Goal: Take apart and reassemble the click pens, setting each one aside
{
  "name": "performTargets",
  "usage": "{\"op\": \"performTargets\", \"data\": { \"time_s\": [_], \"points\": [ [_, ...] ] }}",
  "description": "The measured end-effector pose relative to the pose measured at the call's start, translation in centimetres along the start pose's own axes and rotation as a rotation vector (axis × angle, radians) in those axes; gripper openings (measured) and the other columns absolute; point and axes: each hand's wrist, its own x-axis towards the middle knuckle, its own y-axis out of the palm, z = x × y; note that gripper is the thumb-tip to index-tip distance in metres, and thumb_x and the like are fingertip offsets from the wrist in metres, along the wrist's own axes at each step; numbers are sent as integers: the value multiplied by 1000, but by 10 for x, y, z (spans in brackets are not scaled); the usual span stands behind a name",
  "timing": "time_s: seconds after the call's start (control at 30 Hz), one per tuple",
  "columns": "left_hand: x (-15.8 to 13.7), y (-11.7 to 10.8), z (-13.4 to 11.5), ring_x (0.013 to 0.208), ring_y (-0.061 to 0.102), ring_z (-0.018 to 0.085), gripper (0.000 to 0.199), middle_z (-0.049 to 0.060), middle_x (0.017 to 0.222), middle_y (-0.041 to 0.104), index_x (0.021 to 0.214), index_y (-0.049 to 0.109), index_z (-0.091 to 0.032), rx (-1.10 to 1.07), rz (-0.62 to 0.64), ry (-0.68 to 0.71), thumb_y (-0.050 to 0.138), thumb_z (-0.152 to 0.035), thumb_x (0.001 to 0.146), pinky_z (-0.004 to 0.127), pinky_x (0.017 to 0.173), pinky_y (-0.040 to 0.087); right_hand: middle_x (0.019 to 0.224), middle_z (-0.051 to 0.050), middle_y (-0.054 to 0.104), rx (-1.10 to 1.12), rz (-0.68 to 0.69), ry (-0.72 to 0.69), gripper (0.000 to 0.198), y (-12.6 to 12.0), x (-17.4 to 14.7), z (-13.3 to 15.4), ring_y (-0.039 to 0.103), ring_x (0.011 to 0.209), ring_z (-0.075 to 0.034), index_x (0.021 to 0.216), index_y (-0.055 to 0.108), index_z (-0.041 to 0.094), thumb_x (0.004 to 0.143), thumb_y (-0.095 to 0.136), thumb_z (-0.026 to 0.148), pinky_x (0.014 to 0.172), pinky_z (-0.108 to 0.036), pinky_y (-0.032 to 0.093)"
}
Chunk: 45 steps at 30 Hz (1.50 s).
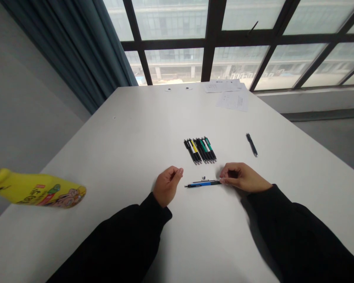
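Sleeves (pixel 115 239) frame pressed-together left fingers (pixel 177 178) and right fingers (pixel 230 181) pinching a blue pen (pixel 205 184), likely light, best held mid-barrel.

Blue with black on the near pen (pixel 205 183); black, white, yellow and green across the pen row (pixel 207 150). Plain black on sleeves (pixel 120 239). Yellow with red-and-green print on the bottle (pixel 32 188); white on table (pixel 120 137), blue-grey on curtain (pixel 76 43).

On the near side of the row of pens (pixel 200 150), a slim blue-and-black pen (pixel 205 183) stretches crosswise, clip end left, right tip hidden, with a thin dark rod (pixel 197 182) and a tiny blurred piece (pixel 203 178) just beyond it.
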Motion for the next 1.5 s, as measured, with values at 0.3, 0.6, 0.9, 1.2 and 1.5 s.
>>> {"op": "performTargets", "data": {
  "time_s": [0.3,0.6,0.9,1.2,1.5],
  "points": [
    [2,-5,1,47,22,9,48,-8,46,26,51,28,-22,-125,-69,-106,65,-36,79,26,50,20,67,1,58,-3,2,-1,22,0,-1,1,49,61,-13,76,65,15,82,71,35,59,-28,39],
    [2,-5,4,46,24,8,46,-8,45,29,51,29,-21,-103,-34,-79,65,-34,79,25,48,20,78,-4,66,-215,87,-137,14,-3,-1,0,59,71,-17,83,72,16,79,76,28,68,-31,46],
    [9,-3,4,38,26,5,35,-11,46,38,70,47,-20,-367,52,-154,65,-47,82,19,40,17,73,-4,65,-114,89,-100,17,-2,-5,9,56,65,-15,81,73,15,84,71,31,62,-29,43],
    [4,-6,-2,85,67,19,36,8,90,77,95,72,-15,-30,369,53,58,-48,92,31,82,50,59,-3,67,348,34,51,28,9,-7,15,48,44,-9,79,69,14,79,77,40,44,-23,38],
    [-14,13,-5,65,60,12,52,9,82,74,113,69,-9,-390,805,-150,74,-50,82,24,62,42,60,-1,62,373,10,-47,29,32,-5,26,52,51,-11,85,68,15,82,74,43,51,-26,44]
  ]
}}
